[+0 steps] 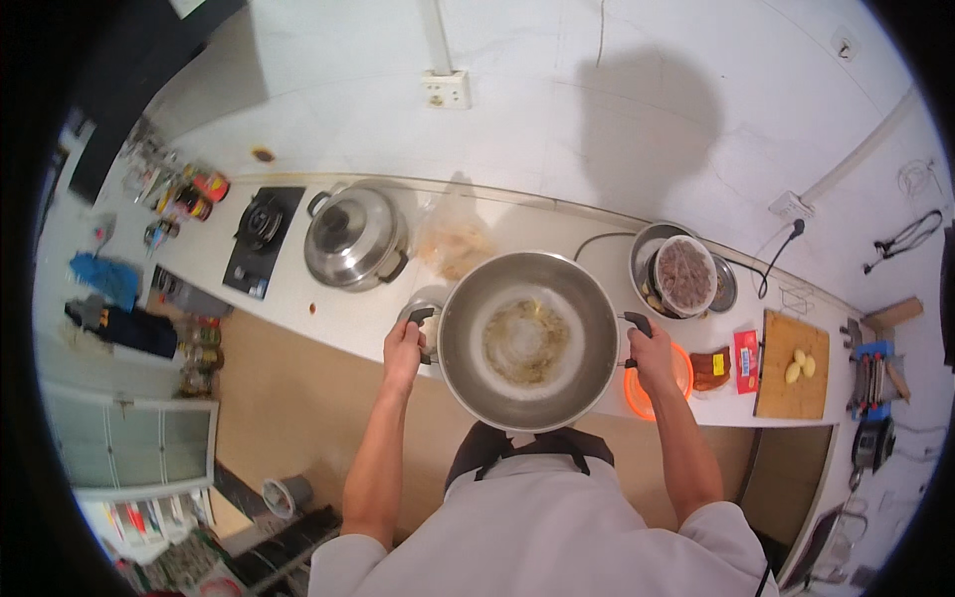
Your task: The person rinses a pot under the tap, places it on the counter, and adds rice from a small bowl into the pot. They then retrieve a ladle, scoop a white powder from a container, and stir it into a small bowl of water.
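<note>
My left hand [404, 348] grips one black loop handle of a large two-handled metal wok [528, 341], and my right hand [650, 349] grips the handle opposite. The wok is held level in front of my body, partly over the counter's front edge. Its inside shows a yellowish-brown ring of residue or liquid around the middle; which of these, I cannot tell. An orange-rimmed bowl [636, 394] is partly hidden behind my right hand and forearm. Behind my left hand, a round container [423, 304] is partly covered by the wok.
Leftward on the counter [336, 321] are a lidded steel pot [355, 237], a gas stove [265, 239] and jars [195, 200]; a plastic bag [455, 242] lies behind the wok. Rightward are a tub of brown food [684, 274], a red box [745, 362] and a cutting board [792, 336] with peeled potatoes [800, 366].
</note>
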{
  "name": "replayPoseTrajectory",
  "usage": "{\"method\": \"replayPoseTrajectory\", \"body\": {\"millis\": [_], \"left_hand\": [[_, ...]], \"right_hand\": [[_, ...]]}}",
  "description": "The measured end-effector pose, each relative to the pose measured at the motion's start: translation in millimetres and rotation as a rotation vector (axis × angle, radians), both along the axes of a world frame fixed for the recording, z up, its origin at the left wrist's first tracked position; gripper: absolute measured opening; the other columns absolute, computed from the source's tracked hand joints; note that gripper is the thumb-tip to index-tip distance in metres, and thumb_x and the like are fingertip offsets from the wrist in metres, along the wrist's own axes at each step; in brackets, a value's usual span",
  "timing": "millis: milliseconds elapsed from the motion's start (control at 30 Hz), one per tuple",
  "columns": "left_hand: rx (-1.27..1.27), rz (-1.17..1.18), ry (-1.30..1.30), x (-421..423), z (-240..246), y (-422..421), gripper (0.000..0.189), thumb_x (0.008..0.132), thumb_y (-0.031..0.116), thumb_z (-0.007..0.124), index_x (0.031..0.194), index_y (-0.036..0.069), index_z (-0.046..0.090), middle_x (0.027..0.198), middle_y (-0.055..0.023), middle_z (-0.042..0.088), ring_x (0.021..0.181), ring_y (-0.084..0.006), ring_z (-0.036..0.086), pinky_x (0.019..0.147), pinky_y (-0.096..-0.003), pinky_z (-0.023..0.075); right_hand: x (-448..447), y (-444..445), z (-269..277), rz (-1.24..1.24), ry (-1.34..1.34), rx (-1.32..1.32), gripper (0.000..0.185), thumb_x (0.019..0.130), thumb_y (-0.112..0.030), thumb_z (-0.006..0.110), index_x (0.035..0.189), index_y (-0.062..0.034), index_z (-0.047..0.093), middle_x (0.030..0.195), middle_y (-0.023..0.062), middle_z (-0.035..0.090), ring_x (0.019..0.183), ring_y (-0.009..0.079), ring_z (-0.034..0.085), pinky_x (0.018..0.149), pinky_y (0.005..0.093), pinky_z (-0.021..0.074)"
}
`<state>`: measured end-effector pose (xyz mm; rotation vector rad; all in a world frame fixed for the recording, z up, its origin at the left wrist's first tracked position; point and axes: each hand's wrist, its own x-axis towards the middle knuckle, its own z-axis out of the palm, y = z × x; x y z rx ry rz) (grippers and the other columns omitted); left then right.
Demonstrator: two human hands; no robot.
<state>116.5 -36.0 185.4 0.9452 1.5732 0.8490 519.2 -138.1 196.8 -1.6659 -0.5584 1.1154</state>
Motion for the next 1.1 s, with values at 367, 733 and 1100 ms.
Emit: {"method": "replayPoseTrajectory", "body": {"millis": [367, 733, 1100], "left_hand": [[-0.03, -0.249, 0.01, 3, -40, 110, 0.024, 0.098, 0.019, 0.046, 0.099, 0.002, 0.062, 0.071, -0.0008, 0.054, 0.065, -0.0096, 0.049, 0.06, -0.026, 0.0391], [-0.047, -0.31, 0.022, 1, -61, 126, 0.024, 0.099, 0.019, 0.046, 0.103, 0.002, 0.062, 0.071, 0.0, 0.054, 0.063, -0.0089, 0.047, 0.057, -0.0249, 0.0371], [0.014, -0.297, 0.016, 8, -59, 122, 0.024, 0.1, 0.018, 0.046, 0.101, 0.001, 0.063, 0.073, -0.002, 0.059, 0.061, -0.0094, 0.051, 0.056, -0.025, 0.0421]], "right_hand": [[-20, 31, -16, -0.17, -0.013, -0.085, 0.031, 0.084, -0.003, 0.053, 0.112, -0.0053, 0.066, 0.065, -0.0068, 0.045, 0.053, 0.0038, 0.039, 0.047, 0.0223, 0.0302], [-21, 38, -35, -0.202, 0.033, -0.122, 0.03, 0.085, -0.002, 0.054, 0.114, -0.0056, 0.063, 0.065, -0.0069, 0.044, 0.051, 0.0041, 0.038, 0.045, 0.022, 0.0293], [-6, 27, -23, 0.037, -0.001, -0.228, 0.027, 0.094, -0.016, 0.054, 0.119, -0.0082, 0.06, 0.067, -0.0015, 0.056, 0.053, 0.0058, 0.048, 0.044, 0.0209, 0.0348]]}}
